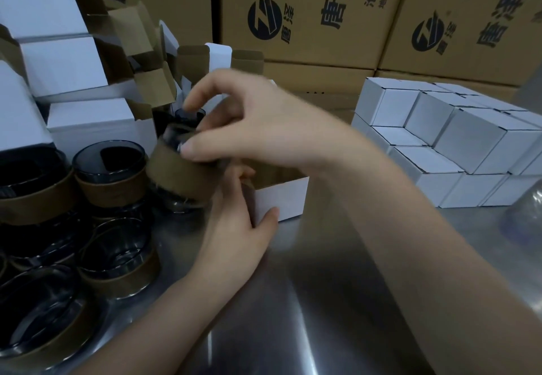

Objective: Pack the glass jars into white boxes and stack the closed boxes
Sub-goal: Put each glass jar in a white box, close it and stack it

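Two hands mid-pack: right hand [252,131] pinches tilted glass jar [179,169] at rim, thumb and fingers curled round it, just left of open white box [281,198]; left hand [234,228] grips box's near corner. Beneath, shiny steel table [293,301]. Sleeved jars [111,175] crowd left edge, unfilled boxes [58,63] heaped behind. Closed boxes [457,143] stacked right, strip of steel between. Printed brown cartons [308,16] wall back.

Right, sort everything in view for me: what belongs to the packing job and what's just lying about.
Job in hand:
- right hand gripping the tilted jar
- left hand holding the open white box
- waiting jars
- empty boxes
- closed stack

Lying about:
- brown printed cartons behind
- blurred clear plastic thing at the right edge
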A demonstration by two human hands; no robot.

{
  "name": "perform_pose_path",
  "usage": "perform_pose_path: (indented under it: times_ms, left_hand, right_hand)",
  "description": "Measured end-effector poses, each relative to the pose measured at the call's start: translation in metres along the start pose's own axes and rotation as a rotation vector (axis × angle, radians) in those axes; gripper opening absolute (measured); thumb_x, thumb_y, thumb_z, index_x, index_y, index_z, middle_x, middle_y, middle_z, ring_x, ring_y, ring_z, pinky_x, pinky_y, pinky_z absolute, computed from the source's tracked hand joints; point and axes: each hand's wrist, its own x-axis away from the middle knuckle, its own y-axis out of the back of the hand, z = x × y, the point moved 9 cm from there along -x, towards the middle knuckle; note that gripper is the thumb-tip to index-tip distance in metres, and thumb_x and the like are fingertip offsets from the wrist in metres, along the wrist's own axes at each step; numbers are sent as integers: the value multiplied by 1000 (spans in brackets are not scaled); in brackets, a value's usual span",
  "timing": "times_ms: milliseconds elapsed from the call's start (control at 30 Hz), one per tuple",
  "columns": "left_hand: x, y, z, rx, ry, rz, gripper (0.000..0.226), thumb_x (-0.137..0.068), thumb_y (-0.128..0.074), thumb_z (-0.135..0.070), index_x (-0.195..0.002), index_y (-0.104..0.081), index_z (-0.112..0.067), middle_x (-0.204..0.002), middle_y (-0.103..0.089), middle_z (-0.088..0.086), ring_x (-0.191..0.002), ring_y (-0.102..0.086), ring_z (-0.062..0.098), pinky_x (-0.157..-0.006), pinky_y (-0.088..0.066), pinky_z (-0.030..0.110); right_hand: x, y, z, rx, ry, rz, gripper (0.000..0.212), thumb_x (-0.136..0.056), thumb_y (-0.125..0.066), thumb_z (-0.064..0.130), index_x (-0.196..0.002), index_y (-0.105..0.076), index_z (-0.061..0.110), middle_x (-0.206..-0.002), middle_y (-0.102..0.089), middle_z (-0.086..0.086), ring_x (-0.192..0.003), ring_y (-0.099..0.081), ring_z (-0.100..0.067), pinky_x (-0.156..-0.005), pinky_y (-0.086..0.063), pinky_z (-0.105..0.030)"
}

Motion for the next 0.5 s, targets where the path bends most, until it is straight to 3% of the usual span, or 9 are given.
perform_pose_path:
  times_ms: [67, 167, 200, 267, 367, 500]
  left_hand:
    - [0, 2, -3, -12, -38, -14, 52, -82, -72, -19, -113, -33, -34, -106, -41, -17, -103, -42, 3, -84, -43, 26]
    - [-2, 4, 2, 22, -1, -9, 56, -80, -75, -21, -122, -38, -28, -123, -48, -5, -117, -48, 11, -100, -45, 38]
    - [-2, 4, 3, 51, 7, -2, 60, -79, -76, -21, -124, -37, -33, -126, -49, -5, -119, -49, 11, -101, -46, 38]
    - [-2, 6, 0, 91, -15, -12, 70, -78, -77, -20, -116, -30, -54, -127, -49, -10, -121, -49, 6, -101, -45, 31]
    - [-3, 8, 0, 125, -30, -4, 86, -75, -79, -20, -117, -19, -65, -132, -42, -21, -125, -43, -4, -101, -39, 14]
    - [-8, 1, 8, 191, 4, 90, 102, -72, -83, -20, -127, -11, -67, -144, -36, -21, -132, -37, -6, -105, -35, 17]
  right_hand:
    - [13, 19, 7, -63, -7, -16, 38, -71, -78, 44, -103, -62, 33, -97, -73, 4, -85, -72, -10, -72, -60, -31]
    - [25, 40, 5, -149, -22, -1, 31, -74, -77, 38, -101, -65, 28, -90, -74, 5, -80, -72, -12, -71, -57, -28]
    - [26, 47, 1, -160, -27, 0, 29, -75, -76, 36, -100, -66, 27, -87, -74, 5, -77, -71, -12, -73, -56, -30]
    - [30, 58, -5, -172, -40, 11, 26, -74, -76, 35, -97, -66, 27, -82, -73, 6, -73, -69, -12, -74, -55, -32]
    - [35, 67, -15, -238, -55, 58, 29, -70, -77, 35, -96, -68, 25, -79, -70, 5, -69, -66, -11, -67, -54, -26]
    - [37, 70, -35, -298, -93, 122, 35, -66, -76, 31, -98, -68, 20, -88, -67, -3, -71, -63, -12, -62, -52, -22]
